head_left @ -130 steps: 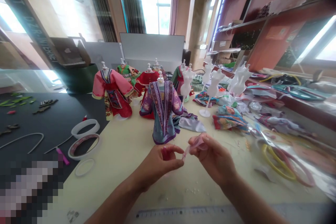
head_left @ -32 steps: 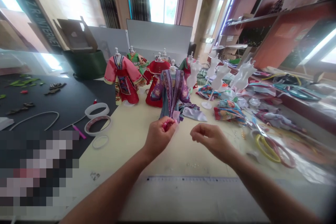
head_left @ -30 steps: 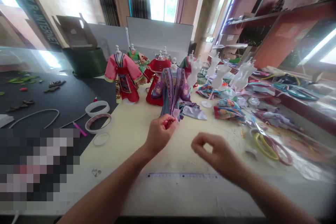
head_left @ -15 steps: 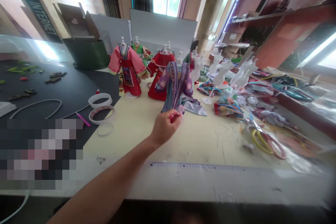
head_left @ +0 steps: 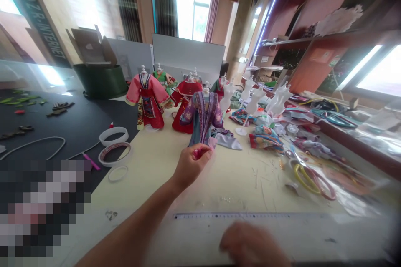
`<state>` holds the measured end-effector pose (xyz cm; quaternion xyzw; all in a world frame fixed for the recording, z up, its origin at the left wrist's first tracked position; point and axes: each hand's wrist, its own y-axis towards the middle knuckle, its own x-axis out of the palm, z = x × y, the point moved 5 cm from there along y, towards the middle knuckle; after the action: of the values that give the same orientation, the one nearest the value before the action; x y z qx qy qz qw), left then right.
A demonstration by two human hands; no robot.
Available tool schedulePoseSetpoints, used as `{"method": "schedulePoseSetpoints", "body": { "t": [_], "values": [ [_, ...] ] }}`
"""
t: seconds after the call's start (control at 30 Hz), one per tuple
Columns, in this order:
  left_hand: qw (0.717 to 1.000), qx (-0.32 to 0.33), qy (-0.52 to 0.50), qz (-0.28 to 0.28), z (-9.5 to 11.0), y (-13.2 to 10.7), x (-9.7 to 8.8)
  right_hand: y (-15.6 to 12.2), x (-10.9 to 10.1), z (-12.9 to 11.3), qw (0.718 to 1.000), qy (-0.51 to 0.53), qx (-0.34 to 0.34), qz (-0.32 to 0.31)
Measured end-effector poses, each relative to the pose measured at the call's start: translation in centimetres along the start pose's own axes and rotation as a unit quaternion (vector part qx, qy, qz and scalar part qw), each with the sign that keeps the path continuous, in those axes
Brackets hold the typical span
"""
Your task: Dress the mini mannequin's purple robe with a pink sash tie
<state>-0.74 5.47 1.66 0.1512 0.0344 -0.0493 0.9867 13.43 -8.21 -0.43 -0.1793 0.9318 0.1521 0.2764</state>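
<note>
My left hand (head_left: 191,171) is pinched on a small pink piece (head_left: 200,152) right at the lower edge of a doll robe in purple and teal (head_left: 203,114), which stands on a mannequin stand. A pale pink scrap (head_left: 212,142) shows at the robe's hem. My right hand (head_left: 250,245) is blurred at the bottom of the picture, above a metal ruler (head_left: 232,216) and well away from the robe. Nothing shows in it, but its fingers are hard to make out.
Behind the robe stand a red doll dress (head_left: 186,104) and a pink one (head_left: 145,100). Bare white mannequins (head_left: 253,100) and heaped fabric scraps (head_left: 265,138) lie to the right, with yellow hoops (head_left: 308,183) beyond. Tape rolls (head_left: 114,154) sit on a black mat (head_left: 72,133) at left.
My right hand has come back into view low down by the ruler, after being out of sight. My left hand stays at the robe's hem, and the view has shifted slightly.
</note>
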Motion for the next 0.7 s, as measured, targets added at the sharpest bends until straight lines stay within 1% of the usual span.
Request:
{"method": "schedulePoseSetpoints", "body": {
  "t": [0.03, 0.07, 0.1, 0.13, 0.17, 0.23, 0.3, 0.43, 0.7],
  "values": [
    [1.000, 0.000, -0.001, -0.004, 0.0, 0.0, 0.0, 1.6, -1.7, 0.1, 0.999, 0.002, 0.000, 0.037],
    [1.000, 0.001, 0.005, -0.006, 0.1, -0.1, 0.1, 3.4, -3.5, 0.4, 0.995, 0.007, 0.015, 0.096],
    [1.000, 0.005, 0.016, -0.007, 0.1, -0.1, 0.1, 5.2, -4.7, 0.7, 0.992, 0.009, 0.034, 0.124],
    [0.999, 0.011, 0.030, -0.010, 0.1, -0.1, 0.2, 7.0, -5.6, 0.9, 0.989, 0.018, 0.047, 0.136],
    [0.999, 0.020, 0.046, -0.014, 0.2, -0.2, 0.2, 8.7, -6.0, 1.2, 0.989, 0.038, 0.059, 0.132],
    [0.996, 0.039, 0.072, -0.028, 0.3, -0.2, 0.4, 11.4, -6.0, 1.6, 0.985, 0.100, 0.065, 0.125],
    [0.994, 0.050, 0.082, -0.043, 0.4, -0.3, 0.5, 13.1, -5.5, 1.9, 0.976, 0.159, 0.062, 0.137],
    [0.994, 0.039, 0.084, -0.052, 0.2, -0.2, 0.4, 14.1, -4.7, 2.4, 0.956, 0.234, 0.054, 0.169],
    [0.992, -0.018, 0.100, -0.076, 0.2, 0.1, 0.3, 14.4, -5.6, 2.9, 0.940, 0.258, 0.017, 0.224]
  ]
}}
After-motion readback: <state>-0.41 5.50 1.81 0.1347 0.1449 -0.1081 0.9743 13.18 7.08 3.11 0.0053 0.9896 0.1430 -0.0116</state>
